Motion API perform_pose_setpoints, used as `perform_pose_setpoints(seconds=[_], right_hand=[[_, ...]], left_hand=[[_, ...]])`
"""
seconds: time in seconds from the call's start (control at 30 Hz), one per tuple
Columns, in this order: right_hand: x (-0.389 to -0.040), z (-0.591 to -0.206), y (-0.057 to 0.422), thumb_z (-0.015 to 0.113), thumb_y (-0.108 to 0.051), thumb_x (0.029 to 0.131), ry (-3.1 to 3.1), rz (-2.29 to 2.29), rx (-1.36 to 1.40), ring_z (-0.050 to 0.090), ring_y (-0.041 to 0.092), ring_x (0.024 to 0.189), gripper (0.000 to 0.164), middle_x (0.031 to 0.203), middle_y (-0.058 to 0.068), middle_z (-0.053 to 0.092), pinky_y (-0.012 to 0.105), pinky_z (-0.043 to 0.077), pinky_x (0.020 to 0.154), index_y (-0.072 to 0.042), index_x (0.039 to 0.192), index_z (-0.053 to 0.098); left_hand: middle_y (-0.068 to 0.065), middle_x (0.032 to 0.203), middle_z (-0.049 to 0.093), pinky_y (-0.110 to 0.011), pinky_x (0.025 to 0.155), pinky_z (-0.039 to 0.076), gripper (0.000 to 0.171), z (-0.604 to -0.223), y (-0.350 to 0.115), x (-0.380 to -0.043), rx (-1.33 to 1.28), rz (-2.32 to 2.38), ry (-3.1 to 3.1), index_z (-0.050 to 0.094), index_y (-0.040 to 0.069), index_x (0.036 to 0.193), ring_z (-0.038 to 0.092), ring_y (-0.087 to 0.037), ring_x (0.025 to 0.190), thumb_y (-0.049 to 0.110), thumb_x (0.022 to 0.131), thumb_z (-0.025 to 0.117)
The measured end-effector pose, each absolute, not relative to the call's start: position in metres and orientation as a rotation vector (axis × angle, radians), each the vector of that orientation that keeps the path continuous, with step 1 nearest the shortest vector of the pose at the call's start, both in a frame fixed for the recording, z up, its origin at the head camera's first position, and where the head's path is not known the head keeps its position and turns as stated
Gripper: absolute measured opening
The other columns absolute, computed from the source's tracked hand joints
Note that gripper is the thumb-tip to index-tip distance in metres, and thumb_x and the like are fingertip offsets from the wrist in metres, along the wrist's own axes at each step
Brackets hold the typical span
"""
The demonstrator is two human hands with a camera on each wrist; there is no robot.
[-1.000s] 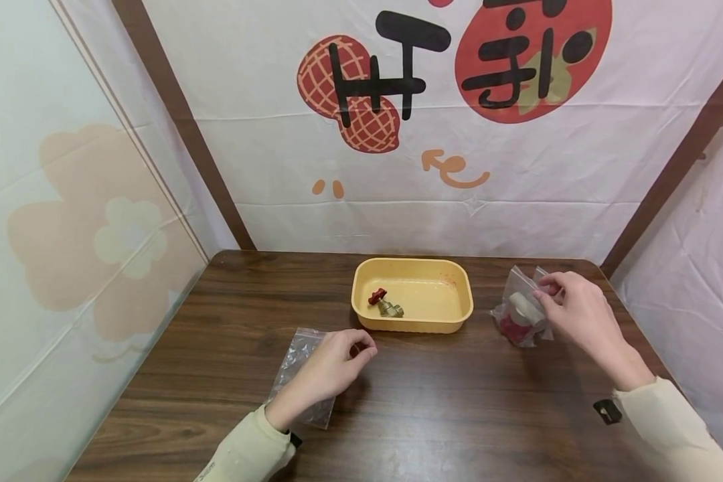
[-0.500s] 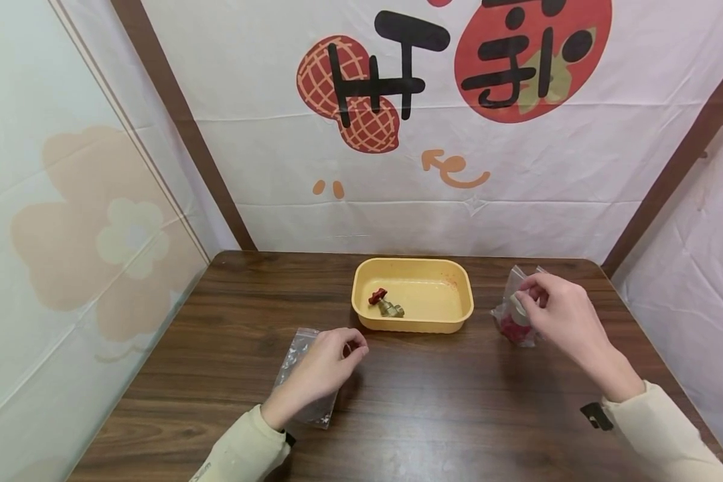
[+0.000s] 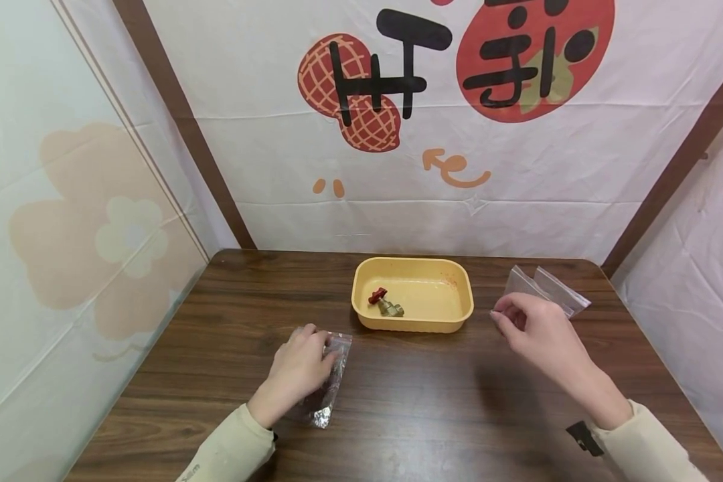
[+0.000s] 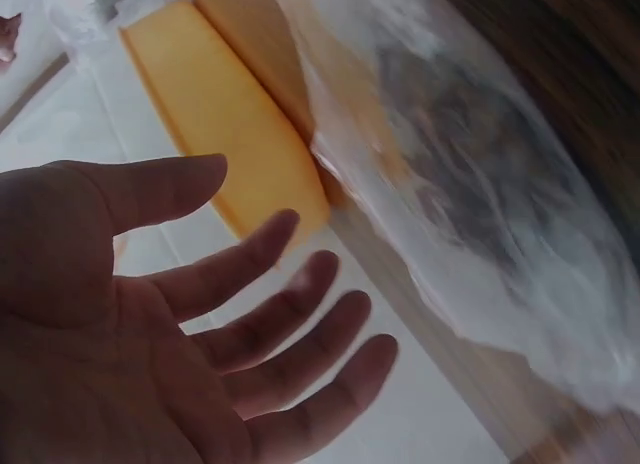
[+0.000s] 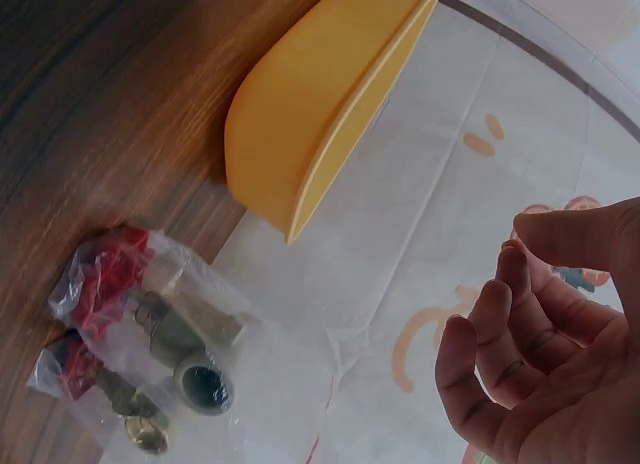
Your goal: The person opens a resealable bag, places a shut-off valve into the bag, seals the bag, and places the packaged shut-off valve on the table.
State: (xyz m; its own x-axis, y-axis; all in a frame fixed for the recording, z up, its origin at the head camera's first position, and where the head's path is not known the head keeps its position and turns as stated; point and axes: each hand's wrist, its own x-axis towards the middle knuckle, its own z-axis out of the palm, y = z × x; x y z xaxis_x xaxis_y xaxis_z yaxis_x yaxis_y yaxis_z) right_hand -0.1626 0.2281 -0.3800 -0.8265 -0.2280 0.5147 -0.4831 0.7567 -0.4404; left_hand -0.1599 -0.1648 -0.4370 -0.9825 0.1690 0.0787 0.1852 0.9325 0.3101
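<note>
Over a clear zip bag [image 3: 335, 378] on the left of the table is my left hand [image 3: 295, 365]. In the left wrist view its fingers are spread and loosely bent, apart from the bag [image 4: 470, 164], whose dark contents are blurred. My right hand [image 3: 536, 328] hovers in front of clear zip bags [image 3: 560, 293] at the right. Its thumb and index fingertip nearly meet, and nothing shows between them. In the right wrist view, two metal valves [image 5: 175, 329] with red handles lie inside those bags; my hand hides them in the head view.
A yellow plastic tray [image 3: 410, 325] stands at the back middle of the dark wooden table [image 3: 410, 402]. One brass valve [image 3: 390, 308] with a red handwheel lies in it. Printed cloth [image 3: 277, 161] hangs behind the table and on both sides.
My right hand has moved left and toward me, off the right bags' tops. My left hand has shifted left over its bag, with its fingers more spread.
</note>
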Motion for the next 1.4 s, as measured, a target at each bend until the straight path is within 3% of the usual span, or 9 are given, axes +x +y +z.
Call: perform_pose_setpoints(seconds=[0.23,0.4,0.8,1.1,1.4], right_hand=[[-0.156,-0.382,0.220,0.081,-0.002,0.086,-2.488,0.810,0.594,0.052,0.005,0.064,0.015,0.074,-0.013,0.058,0.027,0.046,0.057,-0.013,0.091,0.074],[-0.149,-0.390,0.217,0.084,-0.003,0.085,-2.507,0.854,0.603,0.053,0.005,0.067,0.016,0.077,-0.015,0.057,0.026,0.048,0.059,-0.015,0.089,0.073],[-0.144,-0.398,0.213,0.082,-0.001,0.086,-2.513,0.912,0.588,0.055,0.002,0.067,0.019,0.073,-0.020,0.060,0.025,0.049,0.060,-0.017,0.088,0.073],[-0.141,-0.398,0.211,0.082,-0.005,0.087,-2.541,0.932,0.589,0.055,0.002,0.065,0.017,0.073,-0.018,0.060,0.025,0.049,0.058,-0.018,0.087,0.072],[-0.141,-0.399,0.209,0.082,-0.004,0.087,-2.545,0.954,0.595,0.055,0.002,0.066,0.018,0.073,-0.018,0.059,0.025,0.049,0.058,-0.019,0.087,0.072]], left_hand=[[-0.024,0.132,0.062,-0.067,0.089,0.052,0.049,-0.442,-0.179,-0.163,-0.289,-0.496,-3.111,0.067,0.000,0.133,0.057,-0.047,0.125,0.026,0.093,0.077],[-0.027,0.143,0.055,-0.071,0.089,0.049,0.053,-0.453,-0.179,-0.161,-0.303,-0.523,-3.173,0.065,0.000,0.136,0.052,-0.048,0.131,0.029,0.094,0.078],[-0.025,0.149,0.050,-0.077,0.093,0.043,0.051,-0.455,-0.171,-0.159,-0.255,-0.552,-3.201,0.066,0.004,0.138,0.046,-0.047,0.138,0.030,0.095,0.078],[-0.024,0.147,0.049,-0.076,0.095,0.043,0.072,-0.455,-0.175,-0.162,-0.231,-0.513,-3.205,0.062,0.006,0.143,0.044,-0.047,0.138,0.030,0.082,0.091],[-0.025,0.148,0.050,-0.075,0.096,0.043,0.068,-0.459,-0.167,-0.162,-0.278,-0.594,-3.181,0.063,0.006,0.140,0.043,-0.049,0.140,0.030,0.083,0.090]])
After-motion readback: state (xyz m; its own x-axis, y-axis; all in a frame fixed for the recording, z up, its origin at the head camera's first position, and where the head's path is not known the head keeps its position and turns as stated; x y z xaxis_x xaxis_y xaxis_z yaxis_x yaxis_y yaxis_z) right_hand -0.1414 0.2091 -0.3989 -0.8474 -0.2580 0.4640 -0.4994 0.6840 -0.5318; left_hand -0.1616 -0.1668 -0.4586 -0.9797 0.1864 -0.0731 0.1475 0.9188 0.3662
